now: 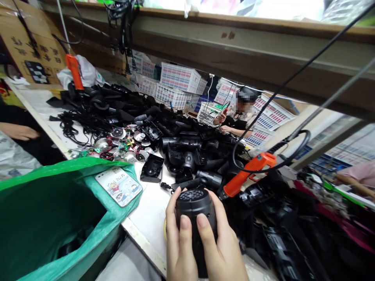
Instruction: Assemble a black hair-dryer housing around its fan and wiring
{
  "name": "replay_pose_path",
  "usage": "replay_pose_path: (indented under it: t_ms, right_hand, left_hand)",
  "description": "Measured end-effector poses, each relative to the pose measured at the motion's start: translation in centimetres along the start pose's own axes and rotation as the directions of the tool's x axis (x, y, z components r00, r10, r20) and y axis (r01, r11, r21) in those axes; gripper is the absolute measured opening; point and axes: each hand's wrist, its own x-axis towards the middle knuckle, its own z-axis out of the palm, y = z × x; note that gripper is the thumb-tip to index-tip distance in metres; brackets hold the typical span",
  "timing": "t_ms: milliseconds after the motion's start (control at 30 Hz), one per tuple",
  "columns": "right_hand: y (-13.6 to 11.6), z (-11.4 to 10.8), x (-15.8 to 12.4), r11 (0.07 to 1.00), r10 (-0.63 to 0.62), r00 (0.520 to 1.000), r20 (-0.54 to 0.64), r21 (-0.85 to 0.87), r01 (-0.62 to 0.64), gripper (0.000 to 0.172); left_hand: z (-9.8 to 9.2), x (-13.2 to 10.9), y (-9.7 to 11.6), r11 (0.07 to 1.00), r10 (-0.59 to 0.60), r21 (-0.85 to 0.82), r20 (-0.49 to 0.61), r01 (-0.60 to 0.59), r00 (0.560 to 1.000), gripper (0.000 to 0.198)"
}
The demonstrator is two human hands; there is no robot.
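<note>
My left grip (179, 244) and right grip (224, 242) clamp a black casing (191, 208) at the near edge of the white desk (150, 203). Likely light, stiff and slightly slippery, it seems best held around its sides. Its round top carries a grille; its dark body looks smooth.

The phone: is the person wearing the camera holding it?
No, the phone lies on the green bag, while the left hand and right hand hold a black device.

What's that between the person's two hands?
The head view shows a black round-topped part, gripped between the left hand and right hand.
</note>
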Motion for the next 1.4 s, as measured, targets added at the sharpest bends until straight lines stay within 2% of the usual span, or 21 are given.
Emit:
replay_pose_path:
  t_ms: [200, 333, 500, 733, 800, 867, 967, 1000, 1067, 1133, 1167, 1233, 1267, 1333, 1400]
  right_hand:
    - [1.2, -0.6, 0.6, 0.999, -0.04, 0.99, 0.138, 0.012, 0.039, 0.054]
    - [0.7, -0.2, 0.2, 0.999, 0.006, 0.998, 0.07, 0.051, -0.01, 0.058]
    - [-0.3, 0.0, -0.7, 0.991, -0.078, 0.997, -0.012, 0.108, 0.079, 0.06]
    - [-2.4, -1.1, -2.1, 0.974, -0.121, 0.992, 0.037, 0.198, 0.111, 0.068]
    - [-2.7, -1.2, -2.4, 0.987, -0.095, 0.995, 0.015, 0.131, 0.093, 0.072]
    - [-2.8, -1.2, -2.5, 0.997, -0.076, 0.997, -0.021, 0.025, 0.077, 0.076]
    - [-2.7, -1.1, -2.4, 0.994, -0.111, 0.994, -0.02, -0.02, 0.11, 0.079]
    - [-2.6, -1.1, -2.4, 0.993, -0.119, 0.993, -0.007, -0.002, 0.119, 0.08]
    - [-2.3, -1.2, -2.3, 0.993, -0.107, 0.994, 0.001, 0.045, 0.107, 0.082]
    - [-1.8, -1.3, -1.9, 0.991, -0.087, 0.995, -0.041, 0.098, 0.091, 0.086]
    - [-1.6, -1.4, -1.7, 0.985, -0.079, 0.995, -0.063, 0.15, 0.088, 0.087]
    - [-1.1, -1.7, -1.0, 0.943, -0.042, 0.998, -0.045, 0.327, 0.054, 0.083]
    - [-0.9, -1.8, -0.6, 0.896, -0.003, 1.0, -0.001, 0.445, 0.003, 0.081]
    - [-0.2, -1.8, 0.0, 0.761, 0.109, 0.989, 0.096, 0.632, -0.145, 0.073]
    - [0.6, -1.5, 0.2, 0.692, 0.24, 0.965, 0.102, 0.679, -0.244, 0.065]
  left_hand:
    - [0.0, 0.0, 0.1, 0.999, 0.006, 0.052, -0.035, -0.004, 0.999, 0.049]
    - [-0.3, 0.0, 0.3, 0.997, 0.053, 0.062, -0.022, -0.052, 0.998, 0.048]
    - [-0.7, -0.4, 1.5, 0.994, 0.106, 0.026, 0.055, -0.108, 0.993, 0.053]
    - [-1.1, -2.4, 1.8, 0.971, 0.207, -0.136, 0.064, -0.197, 0.976, 0.067]
    - [-1.0, -3.1, 1.8, 0.974, 0.18, -0.152, 0.057, -0.17, 0.982, 0.072]
    - [-0.6, -3.7, 2.0, 0.977, 0.104, -0.192, 0.04, -0.095, 0.994, 0.075]
    - [-0.1, -4.0, 3.0, 0.96, 0.006, -0.278, 0.023, 0.0, 1.0, 0.083]
    - [0.0, -3.7, 3.3, 0.954, -0.014, -0.299, 0.045, 0.027, 0.999, 0.089]
    - [-0.3, -2.4, 3.7, 0.944, -0.04, -0.317, 0.163, 0.09, 0.986, 0.114]
    - [-0.9, -0.6, 3.6, 0.942, -0.076, -0.284, 0.339, 0.179, 0.938, 0.139]
    - [-1.2, 0.2, 3.4, 0.944, -0.098, -0.251, 0.411, 0.216, 0.906, 0.144]
    - [-1.8, 1.4, 2.8, 0.95, -0.135, -0.187, 0.482, 0.252, 0.866, 0.136]
    - [-2.0, 1.7, 2.3, 0.954, -0.14, -0.168, 0.483, 0.248, 0.864, 0.127]
    - [-2.1, 1.5, 1.3, 0.964, -0.101, -0.175, 0.452, 0.199, 0.886, 0.116]
    - [-2.0, 0.9, 0.4, 0.965, -0.061, -0.209, 0.412, 0.159, 0.909, 0.11]
